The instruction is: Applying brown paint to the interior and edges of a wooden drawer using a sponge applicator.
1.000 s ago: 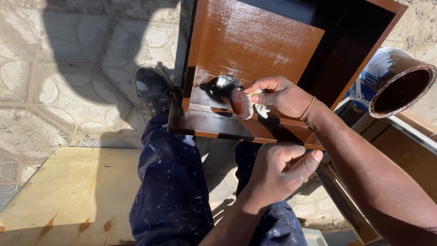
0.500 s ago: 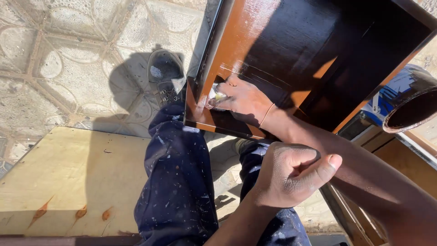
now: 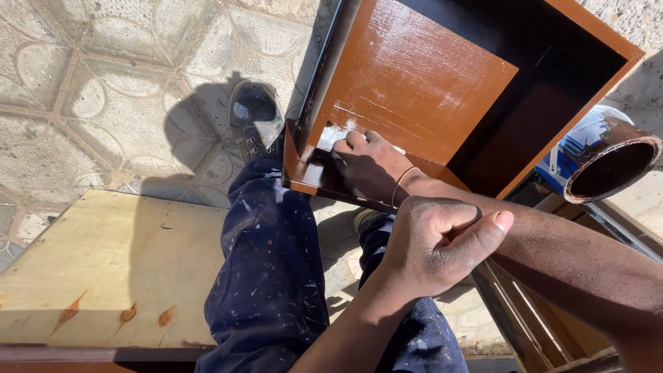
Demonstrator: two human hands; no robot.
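Here the right hand [image 3: 369, 166] grips a brush [image 3: 333, 138] – mostly hidden – at the lower corner of the brown box [image 3: 414, 83]; the left hand [image 3: 435, 242] is a closed fist, holding nothing – near the paint can [image 3: 601, 162]

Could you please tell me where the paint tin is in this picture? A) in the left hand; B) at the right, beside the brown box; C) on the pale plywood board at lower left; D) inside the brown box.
B: the paint tin lies at the right edge, outside the brown box; the left hand is a bare fist, and the plywood board carries nothing.
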